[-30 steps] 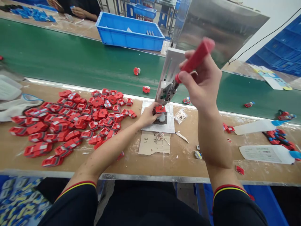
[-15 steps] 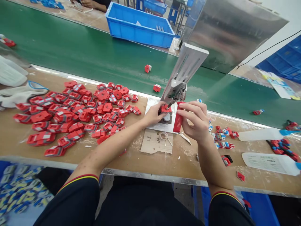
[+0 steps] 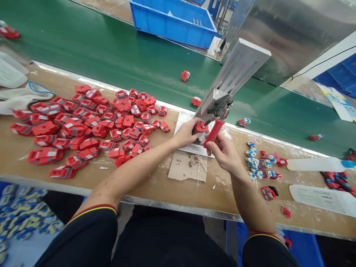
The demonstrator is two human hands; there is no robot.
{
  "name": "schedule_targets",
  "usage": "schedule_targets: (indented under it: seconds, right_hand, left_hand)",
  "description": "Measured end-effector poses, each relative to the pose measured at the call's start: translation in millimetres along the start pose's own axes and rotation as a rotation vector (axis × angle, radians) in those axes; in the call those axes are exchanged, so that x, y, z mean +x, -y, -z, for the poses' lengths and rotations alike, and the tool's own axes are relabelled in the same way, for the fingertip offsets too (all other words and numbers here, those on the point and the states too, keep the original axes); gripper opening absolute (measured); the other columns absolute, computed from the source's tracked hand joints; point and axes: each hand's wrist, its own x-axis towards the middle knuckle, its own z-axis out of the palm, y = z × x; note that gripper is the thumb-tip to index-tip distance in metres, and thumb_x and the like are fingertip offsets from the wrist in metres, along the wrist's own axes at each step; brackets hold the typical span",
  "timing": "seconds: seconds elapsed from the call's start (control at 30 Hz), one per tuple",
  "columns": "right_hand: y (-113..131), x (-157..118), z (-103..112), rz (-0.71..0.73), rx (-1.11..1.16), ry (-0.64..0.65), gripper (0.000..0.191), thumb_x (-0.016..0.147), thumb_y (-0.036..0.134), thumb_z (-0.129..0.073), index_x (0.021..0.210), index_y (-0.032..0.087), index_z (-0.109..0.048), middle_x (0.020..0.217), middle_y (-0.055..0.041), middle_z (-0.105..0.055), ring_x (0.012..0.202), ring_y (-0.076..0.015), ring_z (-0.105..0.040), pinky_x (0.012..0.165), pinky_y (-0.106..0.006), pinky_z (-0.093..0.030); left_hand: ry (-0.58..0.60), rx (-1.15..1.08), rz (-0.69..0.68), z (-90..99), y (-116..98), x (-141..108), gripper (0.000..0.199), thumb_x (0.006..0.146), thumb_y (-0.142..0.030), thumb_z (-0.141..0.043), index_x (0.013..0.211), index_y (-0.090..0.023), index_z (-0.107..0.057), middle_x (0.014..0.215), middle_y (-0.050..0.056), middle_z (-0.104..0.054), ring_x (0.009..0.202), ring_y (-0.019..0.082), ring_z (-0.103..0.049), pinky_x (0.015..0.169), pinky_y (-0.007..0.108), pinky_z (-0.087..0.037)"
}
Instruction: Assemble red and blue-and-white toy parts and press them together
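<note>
My right hand (image 3: pixel 224 152) is closed around the red lever handle (image 3: pixel 214 132) of the small hand press (image 3: pixel 222 92), thumb and fingers wrapped round its lower end. My left hand (image 3: pixel 187 132) pinches the red part (image 3: pixel 200 127) seated under the press head, fingertips on its near edge, holding it against the dark fixture on the white base plate (image 3: pixel 182 118).

I judge the handle stiff, and its ribbed sleeve should not slip; low on the sleeve is where I have the most leverage. The part looks like light, hard moulded plastic, rigid enough to pinch by its side walls, yet small enough to skid if I hold it loosely, so I keep my fingers clear of the spot under the head.

Just in front of the plate lies a cardboard scrap (image 3: pixel 188 166) with tiny metal bits on it. To my left a pile of red parts (image 3: pixel 91 126) spreads over the wooden bench (image 3: pixel 155 193); to my right sit a few blue-and-white pieces (image 3: pixel 254 163). Beyond runs the green conveyor belt (image 3: pixel 111 55), with a blue crate (image 3: pixel 172 22) behind.

A white sheet (image 3: pixel 322 196) at far right carries print too small to read; I see no brand.
</note>
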Motion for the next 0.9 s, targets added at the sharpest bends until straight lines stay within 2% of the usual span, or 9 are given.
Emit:
schedule_targets:
  seconds: [0.13, 0.3, 0.4, 0.5, 0.6, 0.67, 0.73, 0.83, 0.9]
  right_hand:
    - [-22, 13, -4, 0.053, -0.097, -0.027, 0.033, 0.102, 0.053, -0.065, 0.111, 0.022, -0.068, 0.094, -0.0032, -0.075, 0.055, -0.0097, -0.055, 0.054, -0.029, -0.049]
    - [-21, 1, 6, 0.133, -0.209, -0.079, 0.04, 0.104, 0.052, -0.063, 0.133, 0.026, -0.065, 0.117, -0.0094, -0.076, 0.082, -0.0183, -0.071, 0.073, -0.036, -0.061]
    - [-18, -28, 22, 0.242, -0.195, -0.302, 0.04, 0.105, 0.052, -0.062, 0.139, 0.03, -0.062, 0.125, -0.01, -0.073, 0.085, -0.018, -0.072, 0.071, -0.034, -0.06]
    - [-18, -55, 37, 0.303, -0.248, -0.449, 0.029, 0.107, 0.047, -0.06, 0.129, 0.029, -0.067, 0.109, -0.007, -0.075, 0.077, -0.0165, -0.07, 0.067, -0.032, -0.058]
    - [-19, -64, 39, 0.237, -0.452, -0.249, 0.026, 0.105, 0.046, -0.064, 0.12, 0.026, -0.071, 0.095, -0.006, -0.077, 0.073, -0.0181, -0.07, 0.065, -0.032, -0.057]
    - [-20, -61, 34, 0.174, -0.604, -0.063, 0.029, 0.105, 0.049, -0.063, 0.117, 0.024, -0.072, 0.092, -0.0072, -0.078, 0.074, -0.0203, -0.072, 0.068, -0.034, -0.058]
    - [-23, -56, 27, 0.137, -0.698, 0.029, 0.033, 0.105, 0.052, -0.061, 0.116, 0.023, -0.073, 0.092, -0.0086, -0.078, 0.076, -0.0221, -0.073, 0.072, -0.036, -0.059]
    - [-32, -54, 19, 0.148, -0.692, 0.079, 0.034, 0.103, 0.053, -0.066, 0.115, 0.022, -0.073, 0.092, -0.0086, -0.078, 0.078, -0.0223, -0.073, 0.074, -0.035, -0.058]
    - [-40, -55, 17, 0.17, -0.64, 0.104, 0.029, 0.1, 0.05, -0.071, 0.111, 0.023, -0.075, 0.092, -0.0075, -0.078, 0.077, -0.0215, -0.072, 0.073, -0.034, -0.057]
  left_hand:
    - [0.01, 0.007, 0.005, -1.5, 0, 0, 0.044, 0.086, -0.014, -0.069, 0.13, -0.018, -0.061, 0.109, 0.008, -0.079, 0.095, 0.021, -0.075, 0.09, 0.036, -0.06]
    - [0.072, 0.06, -0.032, 6.5, -7, 2, 0.044, 0.089, -0.018, -0.069, 0.132, -0.016, -0.061, 0.115, 0.012, -0.078, 0.104, 0.024, -0.076, 0.096, 0.041, -0.062]
    - [0.106, 0.214, -0.102, 45.4, -7, -1, 0.056, 0.086, -0.016, -0.068, 0.142, -0.017, -0.06, 0.136, 0.015, -0.074, 0.122, 0.027, -0.072, 0.107, 0.043, -0.059]
    - [0.165, 0.512, -0.089, 102.5, -2, -6, 0.057, 0.085, -0.011, -0.06, 0.142, -0.02, -0.064, 0.144, 0.013, -0.07, 0.132, 0.028, -0.066, 0.115, 0.045, -0.052]
    - [0.418, 0.813, -0.029, 140.7, 2, -8, 0.054, 0.081, -0.015, -0.063, 0.134, -0.022, -0.072, 0.141, 0.013, -0.072, 0.133, 0.033, -0.063, 0.113, 0.049, -0.047]
    - [0.577, 0.911, -0.006, 146.7, 4, -8, 0.046, 0.083, -0.016, -0.062, 0.126, -0.024, -0.076, 0.141, 0.012, -0.073, 0.134, 0.034, -0.063, 0.112, 0.05, -0.043]
    - [0.662, 0.944, 0.017, 144.2, 8, -8, 0.038, 0.087, -0.016, -0.058, 0.118, -0.025, -0.078, 0.134, 0.01, -0.078, 0.131, 0.032, -0.066, 0.111, 0.05, -0.039]
    - [0.637, 0.9, 0.01, 143.5, 13, -10, 0.028, 0.092, -0.02, -0.058, 0.109, -0.025, -0.079, 0.116, 0.009, -0.082, 0.118, 0.029, -0.071, 0.112, 0.049, -0.037]
    - [0.488, 0.762, -0.041, 147.6, 11, -16, 0.021, 0.093, -0.028, -0.064, 0.108, -0.027, -0.079, 0.111, 0.008, -0.081, 0.109, 0.028, -0.072, 0.111, 0.05, -0.041]
